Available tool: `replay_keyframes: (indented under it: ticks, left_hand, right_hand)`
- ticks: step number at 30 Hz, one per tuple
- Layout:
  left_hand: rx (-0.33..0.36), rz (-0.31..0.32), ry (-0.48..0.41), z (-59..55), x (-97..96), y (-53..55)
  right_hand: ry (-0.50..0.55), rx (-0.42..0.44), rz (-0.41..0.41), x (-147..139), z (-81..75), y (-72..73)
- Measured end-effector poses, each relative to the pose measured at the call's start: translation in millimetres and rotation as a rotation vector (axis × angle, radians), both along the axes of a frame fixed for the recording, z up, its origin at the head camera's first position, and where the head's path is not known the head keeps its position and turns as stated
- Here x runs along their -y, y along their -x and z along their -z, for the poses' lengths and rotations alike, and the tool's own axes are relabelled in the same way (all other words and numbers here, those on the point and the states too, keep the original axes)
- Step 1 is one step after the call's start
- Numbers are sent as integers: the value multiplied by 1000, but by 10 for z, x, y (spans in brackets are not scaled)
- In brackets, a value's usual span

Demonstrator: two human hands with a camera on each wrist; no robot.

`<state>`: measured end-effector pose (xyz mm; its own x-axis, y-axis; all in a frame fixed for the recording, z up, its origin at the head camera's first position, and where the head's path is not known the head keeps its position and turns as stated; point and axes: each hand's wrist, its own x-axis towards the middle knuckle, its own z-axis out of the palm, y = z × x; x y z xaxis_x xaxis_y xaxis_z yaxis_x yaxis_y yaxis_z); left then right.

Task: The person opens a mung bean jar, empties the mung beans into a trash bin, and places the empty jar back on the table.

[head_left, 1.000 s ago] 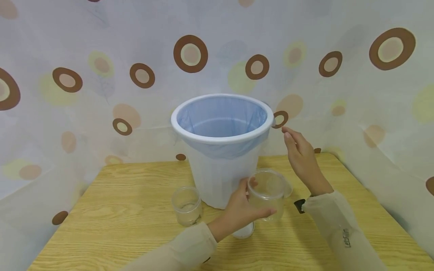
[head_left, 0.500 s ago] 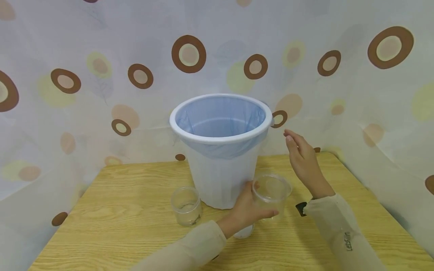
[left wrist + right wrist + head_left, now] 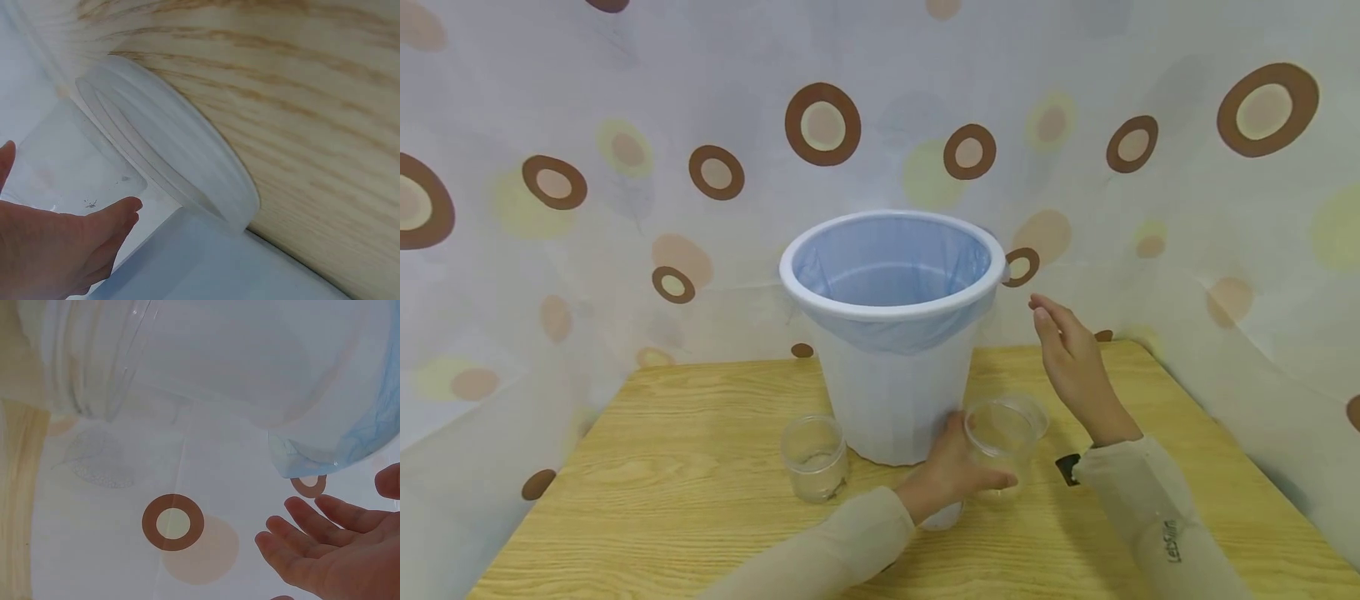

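My left hand (image 3: 951, 471) grips a clear plastic jar (image 3: 1000, 446) from its left side, thumb in front and fingers behind, low over the table to the right of the bin. A second clear rim (image 3: 1039, 412) shows behind the jar's right edge. My right hand (image 3: 1071, 358) is raised, fingers extended and holding nothing, right of the white bin (image 3: 891, 400); the right wrist view also shows its palm and spread fingers. Another clear jar (image 3: 814, 458) stands left of the bin. A white round piece (image 3: 942, 518) lies on the table, partly hidden by my left wrist.
A blue liner (image 3: 895, 250) covers the inside of the bin and folds over below its rim. The bin stands near the back of the wooden table (image 3: 685, 450). A small black tag (image 3: 1067, 469) shows by my right cuff. Patterned sheeting (image 3: 737, 75) encloses the back and sides.
My left hand has moved right and down with the clear jar. My right hand has sunk slightly, staying beside the bin.
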<state>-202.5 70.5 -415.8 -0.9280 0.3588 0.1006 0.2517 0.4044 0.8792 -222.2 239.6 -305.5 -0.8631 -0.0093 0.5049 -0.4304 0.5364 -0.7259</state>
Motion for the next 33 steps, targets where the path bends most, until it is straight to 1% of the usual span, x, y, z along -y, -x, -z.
replay_keyframes:
  ticks: [8,14,22,25,29,33]
  left_hand:
    - [1,47,-10,52,-31,-1]
    - [-14,77,-4,49,-47,2]
    - [-22,42,71,25,-66,-17]
    - [-28,44,73,31,-67,-22]
    - [-40,51,54,49,-59,-33]
    - [-42,38,57,67,-50,-63]
  right_hand:
    - [5,-7,2,10,19,5]
    - [7,-9,-1,12,14,8]
    - [8,8,1,21,4,-10]
    - [10,13,3,28,13,-10]
    - [11,7,2,27,41,4]
    - [9,12,0,23,64,1]
